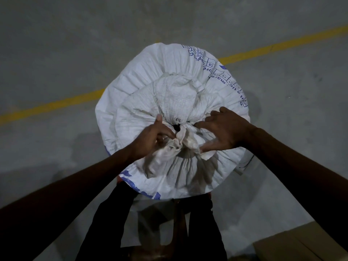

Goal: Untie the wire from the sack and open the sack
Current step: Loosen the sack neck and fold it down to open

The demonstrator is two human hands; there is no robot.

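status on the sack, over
Left hand pinching bunched cloth by the dark tie. Right hand open on the neck. Sack still tied shut. Nothing in the way.

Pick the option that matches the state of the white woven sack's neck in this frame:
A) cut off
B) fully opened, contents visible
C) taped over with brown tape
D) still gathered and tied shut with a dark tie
D: the neck of the white woven plastic sack is still bunched tight at a dark wire tie, with the left hand pinching the gathered fabric beside it and the right hand resting spread on the other side.
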